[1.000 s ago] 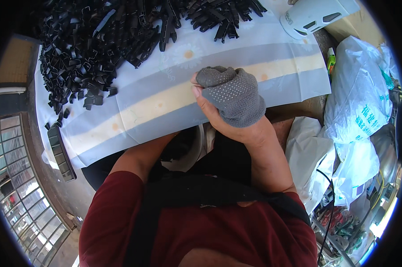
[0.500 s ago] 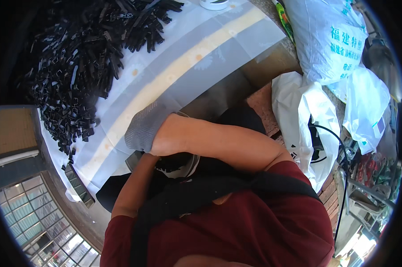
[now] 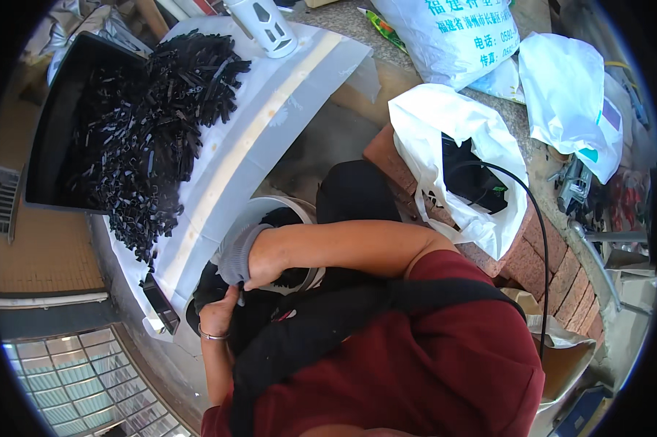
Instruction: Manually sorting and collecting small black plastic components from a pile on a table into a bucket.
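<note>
My right arm reaches across my lap, and my right hand (image 3: 264,261) wears or holds a grey knit glove (image 3: 239,251) that covers part of it. Its fingers bend down toward my left hand (image 3: 218,315), which is bare, with a bracelet at the wrist. The two hands meet at the fingertips, apparently around a tiny dark bit; what they pinch is too small to name. Just beyond and partly under my right forearm stands a white bucket (image 3: 250,213) with black pieces inside. A large heap of small black strips and clips (image 3: 150,124) lies beyond my hands at the left.
The heap spills from a black tray (image 3: 52,138) onto a table with a pale cloth (image 3: 270,120). A white perforated holder (image 3: 265,29) stands at its far end. To the right are an open white bag (image 3: 423,116) with a black cable, a filled sack (image 3: 452,44) and bricks (image 3: 532,247).
My view has shifted, bringing the bucket, tray and white holder further into sight. My left hand, hidden before under the glove and right hand, now shows, touching my right fingertips.
</note>
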`<state>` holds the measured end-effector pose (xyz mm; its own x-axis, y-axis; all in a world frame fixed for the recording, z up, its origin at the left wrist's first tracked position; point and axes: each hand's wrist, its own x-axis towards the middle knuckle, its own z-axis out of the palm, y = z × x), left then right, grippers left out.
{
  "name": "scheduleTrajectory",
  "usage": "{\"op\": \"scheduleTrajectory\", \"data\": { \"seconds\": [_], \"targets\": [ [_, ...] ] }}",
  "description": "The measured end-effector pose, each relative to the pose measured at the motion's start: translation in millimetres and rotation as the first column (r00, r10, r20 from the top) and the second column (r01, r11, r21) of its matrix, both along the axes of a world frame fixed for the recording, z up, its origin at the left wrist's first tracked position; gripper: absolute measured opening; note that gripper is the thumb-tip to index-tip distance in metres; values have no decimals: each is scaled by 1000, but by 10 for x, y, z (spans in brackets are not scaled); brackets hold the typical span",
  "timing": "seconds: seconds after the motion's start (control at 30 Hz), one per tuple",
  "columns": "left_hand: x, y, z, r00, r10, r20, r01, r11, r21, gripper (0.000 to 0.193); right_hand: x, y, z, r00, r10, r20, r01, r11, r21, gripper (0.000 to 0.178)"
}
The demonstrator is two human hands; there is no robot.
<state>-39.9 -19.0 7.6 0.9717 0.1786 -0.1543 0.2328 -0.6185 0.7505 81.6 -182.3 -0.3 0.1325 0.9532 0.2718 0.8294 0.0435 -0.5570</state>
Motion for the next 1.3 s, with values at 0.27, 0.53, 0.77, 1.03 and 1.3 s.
{"op": "scheduleTrajectory", "data": {
  "seconds": [0.27, 0.53, 0.77, 1.03, 1.3],
  "targets": [
    [-160, -391, 269, 942, 243, -231, -240, 970, 40, 95, -401, -234, 13, 921, -386, 47, 353, 881, 315, 25],
    [-83, -363, -184, 964, 246, 101, -193, 910, -368, 51, -221, -291, 252, 946, -300, 118, 278, 944, 177, 28],
    [172, -20, -117, 918, 215, 333, -157, 969, -193, 41, 1265, -525, 426, 661, -702, 264, 723, 690, 27, 24],
    [1935, 743, 331, 777, -113, 619, -416, 646, 640, 23, 1840, 222, 378, 696, -533, 481, 646, 758, -94, 16],
    [2669, 686, -3, 931, 0, 366, -251, 728, 638, 35, 1734, 668, 248, 709, -448, 545, 644, 725, -243, 18]
  ]
}}
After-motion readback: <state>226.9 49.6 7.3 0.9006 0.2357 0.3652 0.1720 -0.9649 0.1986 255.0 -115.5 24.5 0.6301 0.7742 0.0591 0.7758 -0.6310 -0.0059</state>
